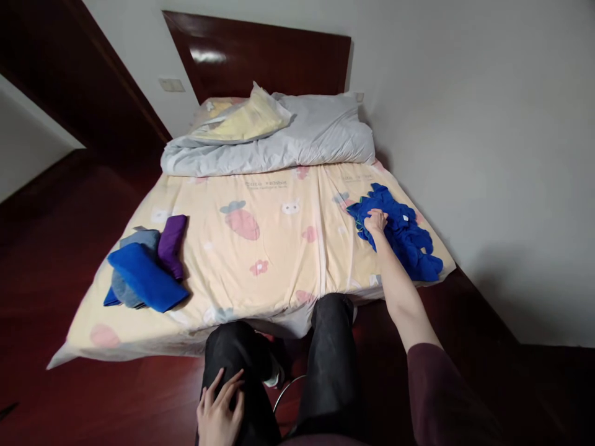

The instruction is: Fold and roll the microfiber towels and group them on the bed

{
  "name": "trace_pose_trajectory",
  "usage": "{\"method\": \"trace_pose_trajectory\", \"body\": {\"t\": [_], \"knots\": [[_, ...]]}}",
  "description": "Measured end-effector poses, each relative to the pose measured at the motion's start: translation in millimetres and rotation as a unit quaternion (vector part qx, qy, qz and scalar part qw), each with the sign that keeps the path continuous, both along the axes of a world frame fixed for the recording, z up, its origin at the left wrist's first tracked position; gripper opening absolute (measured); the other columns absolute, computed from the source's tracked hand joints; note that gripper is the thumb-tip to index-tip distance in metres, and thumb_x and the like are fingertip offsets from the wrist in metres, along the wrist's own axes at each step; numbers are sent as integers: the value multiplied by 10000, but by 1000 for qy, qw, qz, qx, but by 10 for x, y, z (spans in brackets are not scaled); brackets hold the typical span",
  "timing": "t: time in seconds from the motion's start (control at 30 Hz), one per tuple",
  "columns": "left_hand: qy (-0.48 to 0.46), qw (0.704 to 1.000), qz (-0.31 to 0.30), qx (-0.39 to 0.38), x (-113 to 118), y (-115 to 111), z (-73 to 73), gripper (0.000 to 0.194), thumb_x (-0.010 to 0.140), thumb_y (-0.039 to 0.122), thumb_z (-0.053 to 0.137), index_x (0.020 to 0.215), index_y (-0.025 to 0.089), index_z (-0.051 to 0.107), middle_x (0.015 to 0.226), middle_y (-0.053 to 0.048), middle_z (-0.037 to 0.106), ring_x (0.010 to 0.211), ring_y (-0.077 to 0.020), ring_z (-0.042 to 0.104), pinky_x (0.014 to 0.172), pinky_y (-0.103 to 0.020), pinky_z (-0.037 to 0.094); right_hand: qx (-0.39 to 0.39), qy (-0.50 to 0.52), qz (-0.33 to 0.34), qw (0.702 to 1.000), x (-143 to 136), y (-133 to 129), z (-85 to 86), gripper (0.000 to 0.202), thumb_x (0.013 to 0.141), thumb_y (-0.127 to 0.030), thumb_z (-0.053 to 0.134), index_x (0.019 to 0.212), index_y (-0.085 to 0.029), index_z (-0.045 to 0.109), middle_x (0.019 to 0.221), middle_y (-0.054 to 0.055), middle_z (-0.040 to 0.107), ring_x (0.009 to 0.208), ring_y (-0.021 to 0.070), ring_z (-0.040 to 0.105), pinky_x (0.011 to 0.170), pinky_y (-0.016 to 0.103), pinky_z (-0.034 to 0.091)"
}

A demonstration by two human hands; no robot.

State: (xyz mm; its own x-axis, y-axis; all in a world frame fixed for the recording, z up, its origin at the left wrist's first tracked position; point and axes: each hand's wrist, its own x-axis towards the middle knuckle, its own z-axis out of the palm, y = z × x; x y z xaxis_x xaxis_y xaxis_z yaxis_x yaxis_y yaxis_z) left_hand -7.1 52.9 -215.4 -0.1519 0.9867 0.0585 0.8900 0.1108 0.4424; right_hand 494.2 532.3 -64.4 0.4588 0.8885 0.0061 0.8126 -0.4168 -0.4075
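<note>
A crumpled heap of blue cloth, which looks like clothing, lies at the right side of the bed. My right hand reaches out to its near-left part, with the fingers closed on the fabric. My left hand rests on my left thigh, fingers spread, holding nothing. On the left of the bed sits a pile of folded cloths: a blue one on top, grey ones beneath it, and a rolled or folded purple one beside them.
The bed wears a pale yellow sheet with carrot and rabbit prints. A grey quilt is bunched at the head with a yellow pillow on it. A dark wooden headboard stands behind. The wall runs along the right.
</note>
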Motion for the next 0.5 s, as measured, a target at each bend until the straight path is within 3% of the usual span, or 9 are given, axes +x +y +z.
{"method": "trace_pose_trajectory", "body": {"t": [0.1,0.2,0.3,0.4,0.5], "knots": [[-15,1000,-13,-1,-7,-5,-17,365,975,429,483,1005,307,826,1350,-3,767,1484,-359,506,1201,-629,384,-22,7,38,999,-21,-99,127,419,982,-97,496,1254,-244,778,1621,63,514,1473,278,422,1222,405,407],[-24,999,-28,8,-8,-14,-30,374,975,428,481,1003,298,831,1341,-8,771,1477,-358,513,1218,-628,371,-47,1,40,998,-80,-227,141,465,991,-125,541,1399,-268,711,1713,94,383,1508,280,377,1243,443,355],[-26,999,-34,17,5,-39,-61,373,971,438,486,1008,301,832,1332,-5,775,1472,-356,520,1222,-628,372,-67,0,6,998,-143,-311,46,594,974,-176,625,1558,-273,579,1732,173,309,1518,326,357,1237,507,341],[-20,999,-25,25,22,-60,-92,370,969,432,481,1010,312,829,1309,3,784,1470,-344,525,1232,-620,367,-62,38,-46,996,-177,-287,-87,707,945,-215,667,1629,-241,492,1609,240,433,1460,367,421,1186,524,397],[-11,999,-26,20,33,-49,-81,373,974,419,469,1018,317,826,1316,8,781,1473,-344,524,1225,-623,378,-8,46,-59,997,-153,-155,-214,693,929,-225,651,1606,-169,514,1396,246,568,1276,331,563,1078,455,491]]}}
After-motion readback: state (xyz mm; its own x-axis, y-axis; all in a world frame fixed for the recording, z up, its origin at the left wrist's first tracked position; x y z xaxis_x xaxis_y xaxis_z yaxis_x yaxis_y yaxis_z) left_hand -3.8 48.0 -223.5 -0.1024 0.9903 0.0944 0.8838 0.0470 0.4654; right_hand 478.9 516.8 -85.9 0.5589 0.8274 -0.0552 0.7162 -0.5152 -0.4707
